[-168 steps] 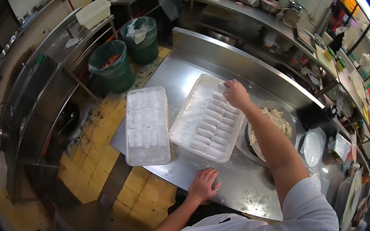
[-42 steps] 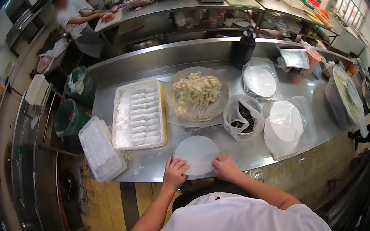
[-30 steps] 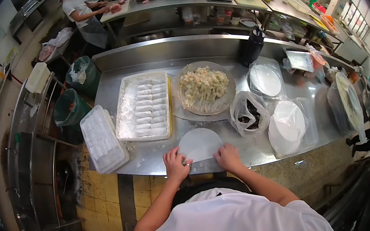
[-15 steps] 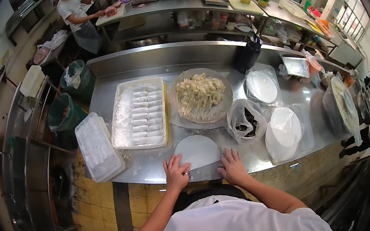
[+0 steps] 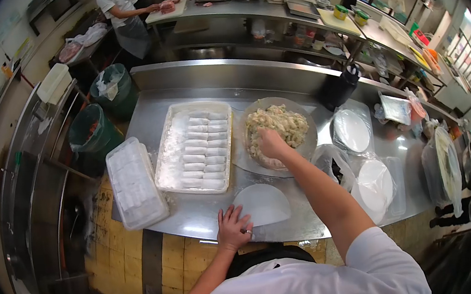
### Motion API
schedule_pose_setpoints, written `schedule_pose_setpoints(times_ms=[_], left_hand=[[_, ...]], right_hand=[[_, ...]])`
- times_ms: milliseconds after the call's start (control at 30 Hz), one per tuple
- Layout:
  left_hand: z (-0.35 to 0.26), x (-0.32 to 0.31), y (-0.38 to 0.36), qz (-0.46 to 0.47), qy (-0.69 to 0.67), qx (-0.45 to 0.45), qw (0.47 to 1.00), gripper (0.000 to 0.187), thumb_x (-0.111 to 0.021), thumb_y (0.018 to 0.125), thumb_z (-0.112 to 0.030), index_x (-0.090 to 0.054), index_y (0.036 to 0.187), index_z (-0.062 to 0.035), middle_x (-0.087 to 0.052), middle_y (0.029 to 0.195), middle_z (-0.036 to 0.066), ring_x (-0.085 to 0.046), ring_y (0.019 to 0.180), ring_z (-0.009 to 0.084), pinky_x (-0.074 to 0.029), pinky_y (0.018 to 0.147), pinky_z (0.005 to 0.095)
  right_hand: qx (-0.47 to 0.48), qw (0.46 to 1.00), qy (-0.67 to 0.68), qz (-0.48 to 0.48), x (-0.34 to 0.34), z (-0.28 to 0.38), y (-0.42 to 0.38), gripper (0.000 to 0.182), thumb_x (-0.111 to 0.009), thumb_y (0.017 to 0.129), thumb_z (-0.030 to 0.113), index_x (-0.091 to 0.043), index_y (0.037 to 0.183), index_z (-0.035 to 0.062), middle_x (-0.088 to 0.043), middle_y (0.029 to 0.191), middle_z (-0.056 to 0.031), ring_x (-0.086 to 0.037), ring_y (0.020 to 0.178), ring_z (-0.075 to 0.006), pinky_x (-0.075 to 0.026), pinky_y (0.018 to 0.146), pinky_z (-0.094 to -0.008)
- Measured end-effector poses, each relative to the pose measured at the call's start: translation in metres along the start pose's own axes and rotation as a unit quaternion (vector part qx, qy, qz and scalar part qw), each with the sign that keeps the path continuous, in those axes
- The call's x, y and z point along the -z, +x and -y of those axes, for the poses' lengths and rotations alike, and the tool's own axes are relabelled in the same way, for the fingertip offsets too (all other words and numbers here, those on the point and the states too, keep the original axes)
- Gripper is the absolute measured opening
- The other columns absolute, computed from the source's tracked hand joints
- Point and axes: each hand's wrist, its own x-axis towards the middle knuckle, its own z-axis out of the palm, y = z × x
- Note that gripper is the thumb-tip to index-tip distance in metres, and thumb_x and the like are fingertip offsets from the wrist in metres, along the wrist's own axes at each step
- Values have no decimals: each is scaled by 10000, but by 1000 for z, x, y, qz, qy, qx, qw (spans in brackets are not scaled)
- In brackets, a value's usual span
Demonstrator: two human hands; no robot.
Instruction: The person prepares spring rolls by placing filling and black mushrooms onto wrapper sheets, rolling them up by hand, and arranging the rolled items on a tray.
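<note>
A thin, whitish half-round wrapper sheet (image 5: 262, 205) lies flat at the table's front edge. Beside its left edge rests my left hand (image 5: 233, 228), fingers spread on the metal and a ring on one of them. My right hand (image 5: 272, 144) reaches to the left part of a heap of pale, chopped filling (image 5: 286, 125); its fingers are curled down into the heap and the tips are hidden. The filling sits on a wide round tray (image 5: 310, 149). To the left, a white tray (image 5: 171, 180) dusted with powder holds rows of white rolls (image 5: 206, 157).
Further left stands a lidded plastic box (image 5: 135, 184). At right are a clear bag (image 5: 321, 157) with dark contents, bagged stacks of white rounds (image 5: 374, 180) and a black bottle (image 5: 340, 87). Green bins (image 5: 93, 128) stand beyond the left side. Behind, a person (image 5: 123, 20) handles meat.
My right hand has left the sheet's right side and moved forward into the filling. My left hand stays by the sheet's left edge. The whole view has shifted and tilted somewhat.
</note>
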Motion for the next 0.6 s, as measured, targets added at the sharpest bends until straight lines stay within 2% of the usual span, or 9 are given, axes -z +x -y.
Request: schedule_pose_setpoints(times_ms=[33,133,233,333,433,533,600], left_hand=[[1,1,0,-2,1,-2,1000,308,-824,819,-301,-822,1115,-216,-673,1478,107,-574,1418,394,-343,1240,664],[0,1,1,1,-5,3,1000,308,-822,817,-296,-816,1114,-215,-678,1469,99,-581,1409,394,-352,1234,664],[-1,1,2,-4,-2,-1,1000,302,-820,817,-295,-814,1108,-213,-682,1462,92,-585,1401,393,-356,1230,665],[-1,2,3,0,-16,-2,1000,282,-794,831,-293,-800,1101,-210,-682,1448,97,-577,1401,400,-355,1215,702],[0,0,2,-4,-15,-4,1000,282,-792,833,-295,-800,1102,-210,-681,1450,94,-577,1399,394,-355,1216,700],[0,1,2,-5,-14,-8,1000,284,-793,833,-298,-799,1103,-210,-679,1453,92,-577,1398,393,-353,1218,699],[1,2,2,-4,-4,-13,1000,278,-809,827,-296,-808,1092,-213,-687,1445,85,-587,1390,392,-362,1218,678]], right_hand=[[1,999,-32,4,-9,-1,11,406,-572,912,62,-685,1275,-79,-701,1278,-351,-661,1225,-511,-540,1050,-543],[0,996,-81,49,-30,3,17,329,-584,907,84,-735,1156,-70,-724,1186,-355,-692,1152,-508,-557,1024,-535],[3,984,-110,141,-21,7,10,312,-593,926,127,-762,1130,-39,-752,1080,-318,-721,1073,-499,-566,974,-536],[11,992,-23,124,1,0,7,301,-621,948,189,-782,1098,-16,-756,1073,-311,-732,1050,-493,-579,947,-512],[-57,990,-11,126,-6,6,6,322,-641,979,221,-792,1165,6,-756,1132,-308,-739,1071,-473,-581,949,-483],[-2,997,31,69,-19,11,-6,308,-655,950,202,-816,1141,23,-756,1117,-300,-729,1076,-493,-586,982,-507],[-25,996,38,79,-13,10,-5,328,-648,970,231,-816,1175,36,-754,1129,-303,-727,1087,-492,-579,994,-509]])
